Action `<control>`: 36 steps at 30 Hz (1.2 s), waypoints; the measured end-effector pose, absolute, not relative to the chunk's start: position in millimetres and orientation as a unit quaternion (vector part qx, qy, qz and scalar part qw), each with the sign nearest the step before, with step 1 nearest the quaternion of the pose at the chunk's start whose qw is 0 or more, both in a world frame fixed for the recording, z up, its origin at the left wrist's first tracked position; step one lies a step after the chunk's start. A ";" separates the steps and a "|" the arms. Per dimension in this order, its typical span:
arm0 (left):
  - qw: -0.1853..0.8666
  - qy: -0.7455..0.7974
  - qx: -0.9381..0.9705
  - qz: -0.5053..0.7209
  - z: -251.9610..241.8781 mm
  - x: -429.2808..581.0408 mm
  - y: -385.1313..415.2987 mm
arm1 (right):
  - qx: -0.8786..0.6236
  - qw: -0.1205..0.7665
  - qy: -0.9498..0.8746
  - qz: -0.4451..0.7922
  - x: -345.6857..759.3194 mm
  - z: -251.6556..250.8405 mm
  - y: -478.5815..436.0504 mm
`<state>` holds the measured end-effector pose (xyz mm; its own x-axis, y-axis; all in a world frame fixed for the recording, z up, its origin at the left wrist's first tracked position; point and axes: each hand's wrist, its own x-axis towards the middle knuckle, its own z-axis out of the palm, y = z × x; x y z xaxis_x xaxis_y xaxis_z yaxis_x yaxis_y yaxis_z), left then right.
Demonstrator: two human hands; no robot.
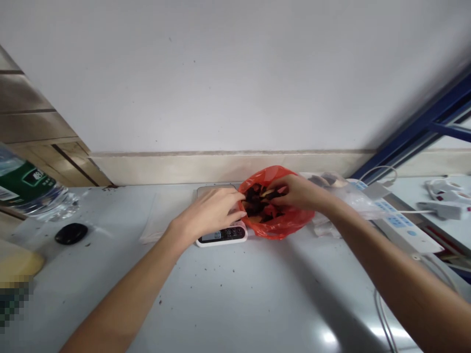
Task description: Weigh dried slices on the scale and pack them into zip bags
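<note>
1. The red plastic bag [296,223] is set open on the counter [228,304], just right of the white digital scale [240,237] and near the foot of the wall [235,83].
2. Dark, irregular pieces [253,210] are held inside the bag, with some paler brown edges shown among them.
3. The left hand [219,208] is extended over the scale, and the bag's left rim is met by its fingers. A gap is left between thumb and forefinger; whether the plastic is pinched cannot be told.
4. The right hand [296,193] is reached into the bag's opening from the right, its fingers curled down among the pieces. Whether one is gripped cannot be told.
5. Part of the scale is covered by the left hand, but zeros can be read on its lit display [217,236].
6. To the right of the red bag, a clear plastic bag [353,198] is seen, and beyond it a white power strip [399,220].
7. At the far left, a green-labelled bottle [27,181] is tilted above a black oval object [71,234].
</note>
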<state>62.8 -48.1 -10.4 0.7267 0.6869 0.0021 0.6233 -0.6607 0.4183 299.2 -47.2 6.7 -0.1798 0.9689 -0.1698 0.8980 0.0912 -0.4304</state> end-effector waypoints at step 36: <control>0.247 0.503 0.824 -0.087 -25.2 -22.5 -4.2 | -0.490 0.004 -0.827 0.276 204.2 9.3 -23.7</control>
<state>-22.5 -4.2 -25.2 0.4788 0.7858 -0.3915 0.8715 -0.3717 0.3198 204.2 -23.7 9.3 -0.5200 0.8126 -0.2631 0.8077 0.3676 -0.4610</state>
